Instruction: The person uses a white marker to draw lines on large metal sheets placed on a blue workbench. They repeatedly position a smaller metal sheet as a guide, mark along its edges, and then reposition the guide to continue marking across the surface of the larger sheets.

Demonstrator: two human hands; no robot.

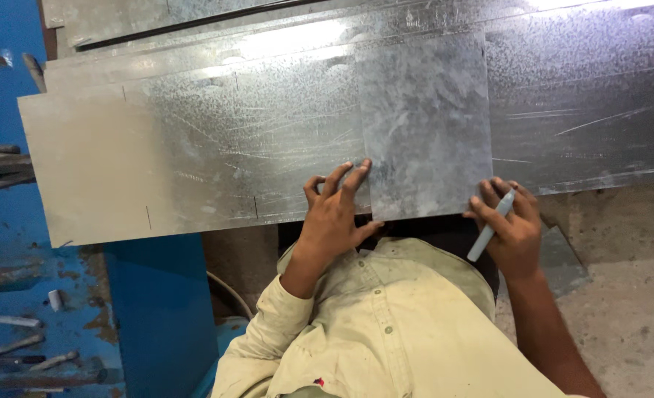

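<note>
Galvanised template: small square sheet (424,125), dull grey and mottled, lying flat on top of the larger sheet, its near edge overhanging toward the body.
Left hand: (336,214) fingers spread and pressed flat at the template's near left corner, pinning it down; grip wide, pinching nothing.
Right hand: (509,225) at the template's near right corner, grip curled round a pale grey marker (490,234), tip pointing up toward the template's right edge, just beside it.
Larger sheet: (194,162) long galvanised strip beneath the template, scratched, left end dull and tan-looking.
Marks done: short dark ticks (148,217) along the strip's near edge, one also near its far edge; judged to be earlier layout marks.
Marks left: no line visible along the template's right or left edge; tracing there judged not yet made, though glare hides fine lines.
Stage: judged early to middle, template placed and held, marker poised, outline not yet drawn.
Beneath: more sheets (585,110) stacked behind and to the right.
Surroundings: blue machine frame (157,309) at left, concrete floor (629,309) at right, pale shirt (386,332) below.
</note>
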